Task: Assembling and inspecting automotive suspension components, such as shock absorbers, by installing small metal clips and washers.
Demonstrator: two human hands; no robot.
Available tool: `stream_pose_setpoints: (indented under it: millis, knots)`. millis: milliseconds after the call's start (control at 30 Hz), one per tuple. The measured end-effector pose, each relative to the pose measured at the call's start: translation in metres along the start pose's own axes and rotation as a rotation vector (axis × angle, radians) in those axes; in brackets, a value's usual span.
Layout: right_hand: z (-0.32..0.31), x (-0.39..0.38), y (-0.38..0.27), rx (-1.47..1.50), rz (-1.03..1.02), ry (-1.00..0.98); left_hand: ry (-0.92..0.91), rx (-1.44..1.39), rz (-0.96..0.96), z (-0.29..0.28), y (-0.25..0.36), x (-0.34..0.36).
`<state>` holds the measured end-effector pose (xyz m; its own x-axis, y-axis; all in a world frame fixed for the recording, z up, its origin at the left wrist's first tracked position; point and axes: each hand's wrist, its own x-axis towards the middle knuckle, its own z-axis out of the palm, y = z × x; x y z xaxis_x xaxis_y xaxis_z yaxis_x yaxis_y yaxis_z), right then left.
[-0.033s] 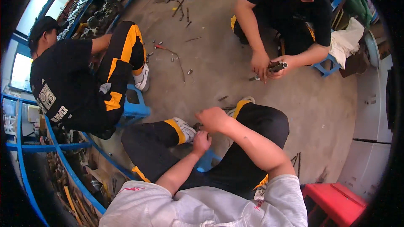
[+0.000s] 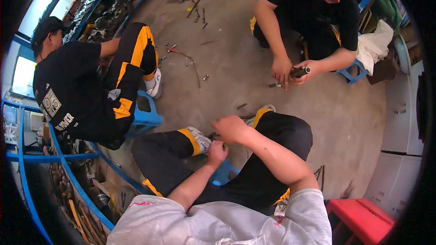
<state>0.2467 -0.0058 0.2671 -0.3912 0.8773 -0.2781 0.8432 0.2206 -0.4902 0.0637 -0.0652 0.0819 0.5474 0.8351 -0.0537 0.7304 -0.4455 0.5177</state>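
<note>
My left hand (image 2: 218,152) is low between my knees, its fingers closed around a small dark metal part (image 2: 213,136) that is mostly hidden. Just above it, my right hand (image 2: 229,128) is also closed, close to the same part; what lies in its fingers cannot be made out. Both hands are beside my white shoe (image 2: 200,139). On the floor just beyond my right hand lies a short dark rod (image 2: 241,106).
Across from me, a crouching person (image 2: 313,22) holds a dark metal tube (image 2: 300,72). At left another person (image 2: 72,86) sits on a blue stool (image 2: 146,111). A red-ended wire (image 2: 193,66) and several small metal parts lie between us. A red stool (image 2: 361,220) stands at lower right.
</note>
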Motion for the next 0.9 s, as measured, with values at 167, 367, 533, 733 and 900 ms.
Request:
stream_pose_setpoints:
  millis: [167, 367, 533, 733, 900]
  knots:
    - [0.006, -0.005, -0.004, -0.017, 0.012, -0.08, 0.096, -0.003, -0.097, -0.006, -0.022, 0.018]
    - [0.025, -0.018, 0.0, -0.022, 0.015, -0.047, 0.075, 0.104, -0.161, -0.039, -0.052, 0.068]
    - [0.022, -0.036, -0.003, -0.085, -0.005, -0.032, 0.134, 0.256, -0.19, -0.049, -0.076, 0.095]
    - [0.029, -0.042, -0.008, -0.065, -0.026, 0.036, 0.088, 0.236, -0.236, -0.045, -0.083, 0.081]
    - [0.046, -0.032, 0.003, -0.082, -0.046, 0.044, 0.164, 0.106, -0.147, -0.021, -0.06, 0.048]
